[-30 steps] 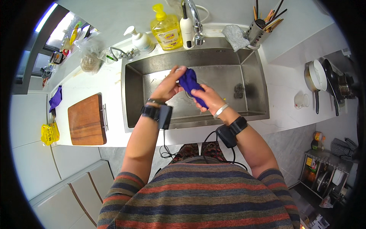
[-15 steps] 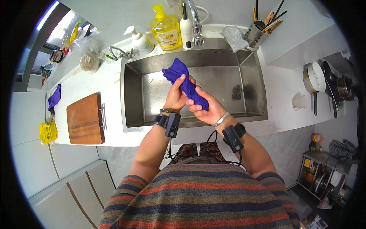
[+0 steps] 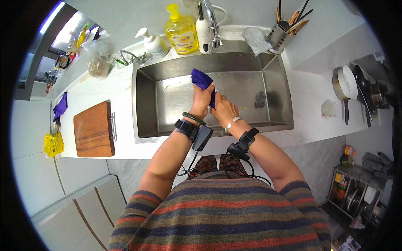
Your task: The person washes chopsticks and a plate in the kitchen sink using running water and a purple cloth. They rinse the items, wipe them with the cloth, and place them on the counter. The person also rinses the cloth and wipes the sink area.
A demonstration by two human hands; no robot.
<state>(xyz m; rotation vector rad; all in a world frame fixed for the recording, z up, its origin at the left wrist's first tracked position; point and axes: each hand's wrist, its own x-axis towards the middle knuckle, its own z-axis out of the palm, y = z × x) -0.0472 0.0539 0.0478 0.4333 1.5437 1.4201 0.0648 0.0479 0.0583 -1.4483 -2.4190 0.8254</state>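
Observation:
Over the steel sink (image 3: 167, 121) I hold a bunched purple cloth (image 3: 202, 78) in both hands. My left hand (image 3: 202, 98) is closed round its middle, and the upper end sticks out past the fingers. Close beside it, my right hand (image 3: 225, 111) is wrapped round the lower part, back of the hand up, so that most of the cloth there is hidden. The chrome tap (image 3: 214, 31) stands behind the sink, beyond my hands.
Yellow soap bottle (image 3: 182, 37), white pump bottle (image 3: 154, 44) and grey sponge-like pad (image 3: 256, 40) stand along the back edge. A wooden cutting board (image 3: 93, 130) lies left of the sink. To the right are a glass (image 3: 328, 110) and pans (image 3: 346, 83).
My right hand has turned over from palm up to back up. Both hands have twisted round the cloth, and its lower end has gone out of sight in my grip.

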